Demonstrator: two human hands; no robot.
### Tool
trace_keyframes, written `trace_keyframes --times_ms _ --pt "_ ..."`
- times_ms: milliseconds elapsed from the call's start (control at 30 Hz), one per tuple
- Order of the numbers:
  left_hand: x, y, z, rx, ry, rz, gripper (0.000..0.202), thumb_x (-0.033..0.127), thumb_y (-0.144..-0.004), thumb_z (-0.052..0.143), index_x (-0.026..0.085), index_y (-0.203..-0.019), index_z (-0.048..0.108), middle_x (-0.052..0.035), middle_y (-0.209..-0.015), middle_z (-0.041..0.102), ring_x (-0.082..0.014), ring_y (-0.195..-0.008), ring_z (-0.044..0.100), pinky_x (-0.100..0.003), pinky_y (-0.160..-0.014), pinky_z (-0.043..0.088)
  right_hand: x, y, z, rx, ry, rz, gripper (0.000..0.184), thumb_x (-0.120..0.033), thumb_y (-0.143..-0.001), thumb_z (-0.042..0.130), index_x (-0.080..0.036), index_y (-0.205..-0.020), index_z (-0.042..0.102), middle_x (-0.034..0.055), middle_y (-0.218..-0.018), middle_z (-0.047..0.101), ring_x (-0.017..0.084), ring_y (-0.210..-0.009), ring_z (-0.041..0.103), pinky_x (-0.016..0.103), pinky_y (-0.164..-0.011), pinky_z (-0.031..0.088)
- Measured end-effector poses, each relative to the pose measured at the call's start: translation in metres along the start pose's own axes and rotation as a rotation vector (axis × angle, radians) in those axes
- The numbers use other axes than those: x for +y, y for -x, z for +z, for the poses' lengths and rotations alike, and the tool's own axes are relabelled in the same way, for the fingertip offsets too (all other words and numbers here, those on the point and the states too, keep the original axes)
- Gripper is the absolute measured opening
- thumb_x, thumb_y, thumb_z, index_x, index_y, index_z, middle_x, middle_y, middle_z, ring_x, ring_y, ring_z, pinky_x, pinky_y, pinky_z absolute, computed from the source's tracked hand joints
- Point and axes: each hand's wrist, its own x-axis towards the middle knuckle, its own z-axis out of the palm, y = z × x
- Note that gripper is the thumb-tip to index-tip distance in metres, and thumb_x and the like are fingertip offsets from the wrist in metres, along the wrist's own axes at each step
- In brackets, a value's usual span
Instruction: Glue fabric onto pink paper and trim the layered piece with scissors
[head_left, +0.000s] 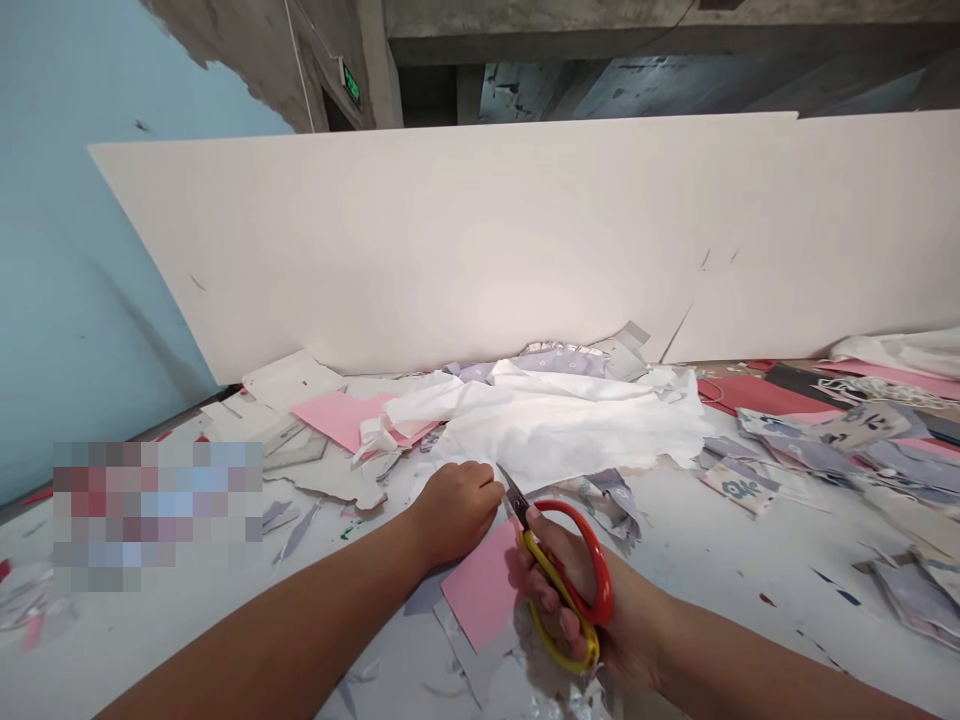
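Note:
My right hand (pixel 559 570) is wrapped round the scissors (pixel 600 585), which have one red and one yellow handle loop. Their dark blades point up and to the left, with the tips close to the fingers of my left hand (pixel 459 510). That left hand is closed, its fingers curled down toward the table; whatever lies in them is hidden. Just beyond both hands a crumpled white cloth (pixel 540 430) is spread out. Below them, between my forearms, a pink card (pixel 484 595) lies on the table, partly covered by my right hand.
A tall white board (pixel 465 250) stands along the back of the table. Torn cardboard pieces (pixel 292 380) and a pink sheet (pixel 341 418) lie at the left. Patterned fabric scraps (pixel 795 440), a red sheet (pixel 765 400) and a white cord (pixel 870 390) lie at the right.

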Motion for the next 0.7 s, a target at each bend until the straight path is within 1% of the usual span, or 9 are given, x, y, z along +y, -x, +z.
trace_keyframes --times_ms 67,167,267,433,533,600,700 --pt "0.000 0.000 0.000 0.002 -0.001 -0.006 0.015 0.019 -0.079 0.039 0.019 -0.067 0.047 -0.0002 -0.069 0.051 -0.0133 -0.064 0.046 -0.027 -0.054 0.031 -0.002 0.001 -0.002 -0.050 -0.007 0.033 0.051 -0.063 -0.072 0.041 -0.013 -0.066 0.051 -0.0031 -0.044 0.047 0.004 -0.028 0.042 0.012 -0.027 0.030" --pt "-0.001 0.000 -0.001 0.007 -0.001 -0.012 0.016 0.018 -0.080 0.039 0.019 -0.066 0.047 -0.0001 -0.068 0.051 -0.0132 -0.064 0.047 -0.027 -0.055 0.031 -0.006 0.005 -0.002 -0.153 0.025 0.058 0.066 -0.074 -0.065 0.033 -0.011 -0.072 0.051 0.0054 -0.057 0.058 0.012 -0.040 0.057 0.018 -0.035 0.042" --pt "0.000 0.000 -0.002 0.004 0.008 -0.001 0.016 0.019 -0.080 0.038 0.019 -0.068 0.048 -0.0002 -0.069 0.051 -0.0135 -0.066 0.047 -0.028 -0.056 0.032 -0.010 0.008 -0.001 -0.217 0.046 0.073 0.076 -0.081 -0.059 0.024 -0.011 -0.072 0.051 0.0076 -0.061 0.059 0.019 -0.047 0.062 0.026 -0.042 0.048" --pt "0.001 0.001 -0.004 0.009 0.014 0.016 0.015 0.019 -0.080 0.039 0.019 -0.068 0.048 -0.0003 -0.069 0.051 -0.0138 -0.066 0.047 -0.028 -0.056 0.033 -0.014 0.005 0.001 -0.212 0.074 0.066 0.076 -0.081 -0.060 0.018 -0.012 -0.071 0.049 0.0060 -0.056 0.057 0.019 -0.046 0.061 0.028 -0.044 0.048" --pt "0.001 0.001 -0.004 0.010 0.018 0.018 0.015 0.020 -0.079 0.039 0.019 -0.067 0.047 -0.0002 -0.069 0.051 -0.0136 -0.065 0.047 -0.027 -0.056 0.032 -0.016 0.003 0.001 -0.184 0.084 0.048 0.073 -0.080 -0.062 0.019 -0.013 -0.070 0.048 0.0049 -0.052 0.055 0.019 -0.046 0.061 0.028 -0.045 0.048" --pt "0.001 0.001 -0.004 0.009 0.019 0.015 0.015 0.019 -0.079 0.039 0.019 -0.067 0.047 -0.0002 -0.069 0.051 -0.0135 -0.065 0.047 -0.027 -0.056 0.032 -0.017 0.003 0.003 -0.155 0.085 0.051 0.068 -0.078 -0.065 0.021 -0.014 -0.066 0.046 0.0031 -0.047 0.053 0.017 -0.043 0.058 0.026 -0.042 0.047" --pt "0.000 0.001 -0.003 0.001 0.019 0.017 0.014 0.019 -0.079 0.040 0.019 -0.067 0.048 -0.0004 -0.069 0.051 -0.0136 -0.065 0.047 -0.027 -0.057 0.033 -0.016 0.003 0.005 -0.108 0.075 0.053 0.061 -0.074 -0.069 0.023 -0.016 -0.061 0.043 -0.0013 -0.039 0.045 0.014 -0.035 0.051 0.022 -0.035 0.041"
